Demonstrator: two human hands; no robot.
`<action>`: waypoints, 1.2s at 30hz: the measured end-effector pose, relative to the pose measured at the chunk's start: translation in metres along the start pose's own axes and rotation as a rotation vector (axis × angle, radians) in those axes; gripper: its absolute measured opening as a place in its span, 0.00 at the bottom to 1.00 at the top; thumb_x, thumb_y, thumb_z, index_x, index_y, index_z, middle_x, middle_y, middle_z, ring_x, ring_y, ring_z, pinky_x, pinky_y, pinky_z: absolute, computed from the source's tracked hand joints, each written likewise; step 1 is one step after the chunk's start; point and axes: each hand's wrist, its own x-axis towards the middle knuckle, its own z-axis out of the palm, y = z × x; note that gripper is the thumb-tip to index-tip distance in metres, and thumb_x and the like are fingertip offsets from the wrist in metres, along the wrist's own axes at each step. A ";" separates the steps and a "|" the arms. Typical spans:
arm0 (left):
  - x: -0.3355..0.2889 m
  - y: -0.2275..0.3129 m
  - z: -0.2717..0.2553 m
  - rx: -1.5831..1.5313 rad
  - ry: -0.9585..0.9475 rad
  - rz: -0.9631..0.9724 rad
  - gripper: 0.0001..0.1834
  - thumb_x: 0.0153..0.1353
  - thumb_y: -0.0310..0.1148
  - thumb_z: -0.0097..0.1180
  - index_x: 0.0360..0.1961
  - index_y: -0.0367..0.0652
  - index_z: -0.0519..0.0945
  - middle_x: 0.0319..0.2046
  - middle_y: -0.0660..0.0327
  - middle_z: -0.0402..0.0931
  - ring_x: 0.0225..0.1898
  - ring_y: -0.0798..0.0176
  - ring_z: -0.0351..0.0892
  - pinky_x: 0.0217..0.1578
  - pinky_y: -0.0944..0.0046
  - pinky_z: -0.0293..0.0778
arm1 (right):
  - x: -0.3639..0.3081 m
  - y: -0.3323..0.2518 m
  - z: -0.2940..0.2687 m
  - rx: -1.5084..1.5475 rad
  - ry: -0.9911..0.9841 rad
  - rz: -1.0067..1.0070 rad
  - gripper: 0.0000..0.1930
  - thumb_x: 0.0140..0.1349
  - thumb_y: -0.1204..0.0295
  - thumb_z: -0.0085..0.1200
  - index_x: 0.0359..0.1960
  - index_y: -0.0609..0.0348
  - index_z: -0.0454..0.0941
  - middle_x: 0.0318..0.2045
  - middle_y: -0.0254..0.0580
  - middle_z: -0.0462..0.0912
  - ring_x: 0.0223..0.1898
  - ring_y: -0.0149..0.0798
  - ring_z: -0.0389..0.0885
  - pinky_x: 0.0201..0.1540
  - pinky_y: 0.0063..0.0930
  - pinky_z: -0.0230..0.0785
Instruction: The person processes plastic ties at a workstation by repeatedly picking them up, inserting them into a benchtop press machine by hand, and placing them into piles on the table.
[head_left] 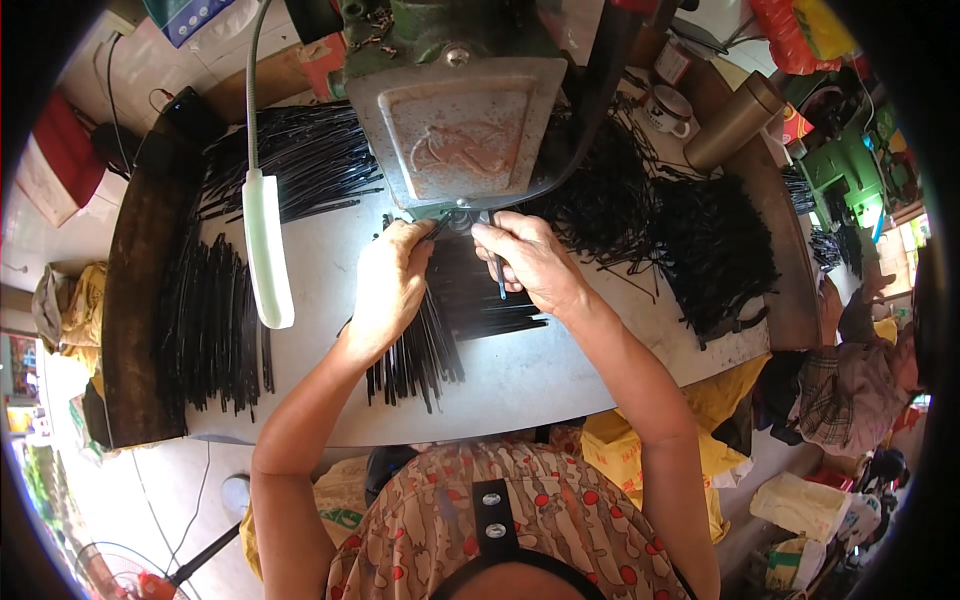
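Note:
Below the head of a green machine with a worn metal cover plate (450,135), both my hands work close together. My left hand (393,275) is closed in a pinch on the end of a thin black strip at the machine's lower tip. Fingers curled, my right hand (532,262) grips another part of a black strip (502,278), whose end hangs down below the fingers. Whether both hands hold the same strip is hidden at the machine tip. Beneath and between my hands lie loose black strips (415,350) and a flatter stack of black strips (495,310).
A white lamp (265,250) on a bent neck hangs left of my left hand. Black strip bundles (212,330) lie at left, and tangled strips (715,255) at right. A mug (667,110) and a bronze flask (735,120) stand far right. Another person (850,390) sits beyond the right edge.

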 end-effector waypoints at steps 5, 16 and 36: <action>0.001 -0.001 0.000 -0.009 -0.019 -0.027 0.12 0.50 0.20 0.48 0.38 0.33 0.74 0.29 0.48 0.72 0.29 0.49 0.74 0.33 0.61 0.69 | 0.001 0.000 0.000 -0.014 0.026 0.003 0.11 0.59 0.67 0.46 0.22 0.60 0.68 0.16 0.28 0.66 0.12 0.16 0.58 0.10 0.11 0.51; 0.001 0.004 -0.015 0.455 -0.058 0.206 0.11 0.51 0.25 0.49 0.38 0.36 0.73 0.24 0.52 0.71 0.26 0.51 0.74 0.26 0.59 0.70 | 0.002 0.002 0.000 0.040 0.034 0.016 0.11 0.58 0.68 0.48 0.21 0.61 0.68 0.15 0.29 0.66 0.10 0.16 0.57 0.09 0.11 0.50; -0.023 0.033 -0.020 -0.411 -0.482 -0.586 0.08 0.56 0.29 0.50 0.28 0.33 0.69 0.17 0.61 0.72 0.11 0.73 0.67 0.11 0.74 0.63 | -0.007 -0.001 -0.009 0.360 -0.156 0.035 0.07 0.56 0.74 0.50 0.32 0.67 0.71 0.29 0.46 0.77 0.30 0.39 0.80 0.31 0.24 0.75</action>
